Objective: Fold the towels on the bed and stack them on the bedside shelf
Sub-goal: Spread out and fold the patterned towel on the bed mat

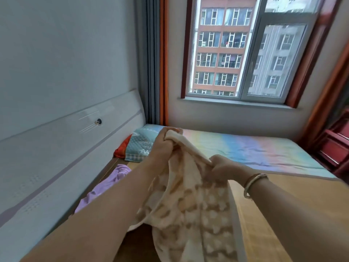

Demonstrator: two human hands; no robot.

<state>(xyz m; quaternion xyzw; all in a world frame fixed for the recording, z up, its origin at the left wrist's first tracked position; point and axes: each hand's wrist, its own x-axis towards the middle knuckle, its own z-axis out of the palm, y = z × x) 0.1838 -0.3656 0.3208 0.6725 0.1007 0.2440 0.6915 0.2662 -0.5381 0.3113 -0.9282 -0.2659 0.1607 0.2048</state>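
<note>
Your left hand and right hand both pinch the cream towel's top edge, its length hanging toward the bed.

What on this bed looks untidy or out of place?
The purple towel lies crumpled beside the headboard, unfolded. Both hands, left and right, grip the cream towel, which hangs bunched. Nothing looks spilled or damaged.
</note>
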